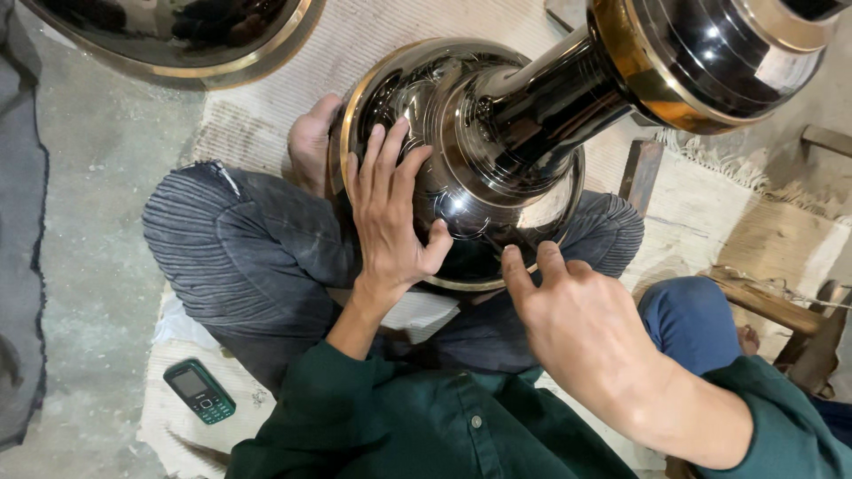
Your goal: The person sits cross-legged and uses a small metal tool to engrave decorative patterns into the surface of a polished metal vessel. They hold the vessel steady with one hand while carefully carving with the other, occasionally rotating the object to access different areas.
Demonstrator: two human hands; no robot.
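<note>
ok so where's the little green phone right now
In the head view the green phone lies at lower left on the pale mat, beside the person's grey trouser knee and below the left hand pressed on the shiny metal vessel.

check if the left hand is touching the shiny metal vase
Touching. The head view shows the left hand spread flat on the round body of the metal vase, palm and fingers pressed on its surface with no gap.

A small green mobile phone [200,391] lies on the pale woven mat's [266,115] left edge, beside grey concrete floor [98,222].
</note>
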